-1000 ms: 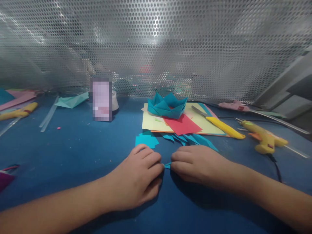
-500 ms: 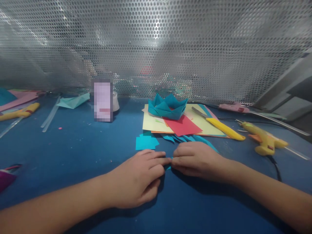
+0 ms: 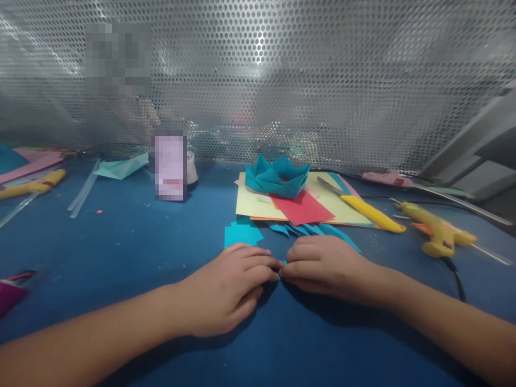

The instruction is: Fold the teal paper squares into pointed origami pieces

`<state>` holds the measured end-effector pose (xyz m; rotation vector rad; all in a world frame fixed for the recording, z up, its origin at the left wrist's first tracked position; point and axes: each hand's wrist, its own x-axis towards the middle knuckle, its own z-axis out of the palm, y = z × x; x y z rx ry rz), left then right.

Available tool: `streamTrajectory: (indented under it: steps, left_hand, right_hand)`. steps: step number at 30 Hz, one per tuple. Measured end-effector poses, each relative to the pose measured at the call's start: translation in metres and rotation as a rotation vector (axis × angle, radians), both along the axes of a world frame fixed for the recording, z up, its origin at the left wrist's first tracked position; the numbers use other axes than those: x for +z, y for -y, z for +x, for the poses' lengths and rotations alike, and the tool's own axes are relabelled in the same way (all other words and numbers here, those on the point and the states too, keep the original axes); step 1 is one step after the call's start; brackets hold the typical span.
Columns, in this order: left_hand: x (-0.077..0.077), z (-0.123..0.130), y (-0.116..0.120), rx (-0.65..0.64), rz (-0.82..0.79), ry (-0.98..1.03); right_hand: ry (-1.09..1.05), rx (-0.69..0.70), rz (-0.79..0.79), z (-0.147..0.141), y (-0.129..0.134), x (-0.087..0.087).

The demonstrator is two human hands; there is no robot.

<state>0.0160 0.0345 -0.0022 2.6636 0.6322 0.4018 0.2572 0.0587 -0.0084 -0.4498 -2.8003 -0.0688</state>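
Observation:
A small piece of blue paper is mostly hidden under my fingertips, low over the blue tabletop. My left hand has its fingers together and bent, their tips at the paper's left side. From the right, my right hand is closed in a pinch on the same piece, almost touching the left fingertips. Just beyond my left hand lie blue paper squares, and folded blue strips lie behind my right hand.
A folded blue paper crown shape and a red sheet rest on stacked coloured paper. A yellow-handled cutter lies across the stack, blade out. Beyond it is a yellow glue gun. A phone stands back left, before perforated metal.
My left hand has shifted slightly up and its fingers have curled in a little. My right fingertips have moved slightly left, covering more of the small blue paper.

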Motion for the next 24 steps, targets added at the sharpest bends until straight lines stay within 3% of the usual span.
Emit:
streamTrajectory:
  steps: [5,19,24]
  left_hand:
    - [0.001,-0.003,0.001,-0.005,-0.002,-0.092]
    - [0.0,-0.003,0.002,0.045,0.006,-0.084]
    - [-0.002,-0.005,0.003,0.045,0.037,-0.085]
  right_hand:
    - [0.003,0.006,0.089,-0.003,0.004,0.005]
    - [-0.085,-0.003,-0.159,0.003,-0.005,-0.002]
    - [-0.041,0.012,-0.126,0.005,-0.006,0.0]
